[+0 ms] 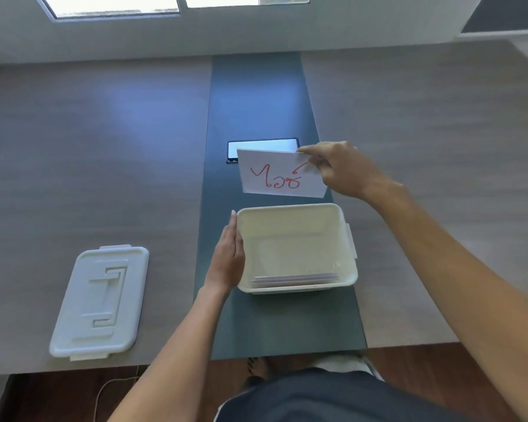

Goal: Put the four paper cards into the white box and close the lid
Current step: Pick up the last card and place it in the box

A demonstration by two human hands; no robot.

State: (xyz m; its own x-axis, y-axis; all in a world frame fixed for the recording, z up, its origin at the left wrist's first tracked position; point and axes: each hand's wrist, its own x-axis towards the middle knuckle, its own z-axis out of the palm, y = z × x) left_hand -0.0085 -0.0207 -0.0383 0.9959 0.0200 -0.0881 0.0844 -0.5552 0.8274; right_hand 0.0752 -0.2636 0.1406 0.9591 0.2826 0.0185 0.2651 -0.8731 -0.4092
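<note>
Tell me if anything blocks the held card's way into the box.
Nothing visible does. The right hand holds the card above and beyond the open box. The lid lies off to the left, the left hand rests outside the box's wall, and cards stand against its near wall.

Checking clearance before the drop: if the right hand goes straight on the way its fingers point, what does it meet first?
Probably nothing solid. The right hand points leftward, pinching the paper card; beyond it only table shows. The phone seems lower, though depth is unclear.
</note>
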